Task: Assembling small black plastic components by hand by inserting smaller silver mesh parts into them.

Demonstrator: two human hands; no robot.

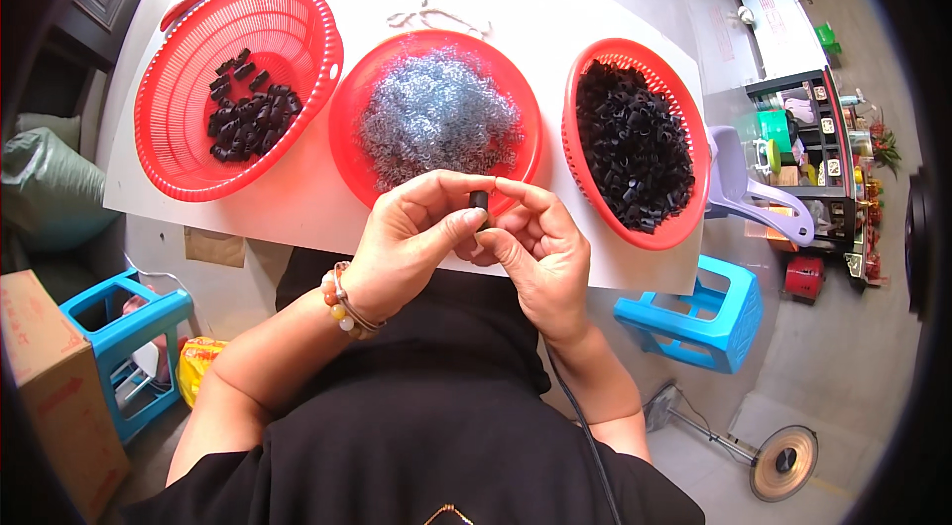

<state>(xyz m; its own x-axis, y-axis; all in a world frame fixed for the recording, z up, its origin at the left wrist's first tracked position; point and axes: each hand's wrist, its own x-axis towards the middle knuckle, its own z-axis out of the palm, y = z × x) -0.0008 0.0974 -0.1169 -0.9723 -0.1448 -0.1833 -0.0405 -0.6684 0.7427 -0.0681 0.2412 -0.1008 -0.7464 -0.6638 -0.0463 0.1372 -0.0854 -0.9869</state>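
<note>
In front of my body, both hands meet over the table's near edge. My left hand (409, 233) pinches a small black plastic cylinder (480, 199) upright between thumb and fingers. Closed against its lower end is my right hand (547, 262), thumb and fingertips together; whether a small part sits in that pinch is hidden. Just beyond lies a red plastic tray (531, 118) heaped with small silvery metal springs (436, 114). To the right, a red basket (568, 143) is full of black plastic pieces (635, 148). The left red basket (164, 99) contains a smaller pile of black cylinders (253, 123).
The baskets stand on a white table (555, 9). A piece of string (436, 14) lies behind the tray. Blue stools (714, 317) flank me, with a cardboard box (59, 386) at left. A lilac plastic scoop-like item (739, 183) is beyond the right basket. A round heater-like stand (783, 463) is lower right.
</note>
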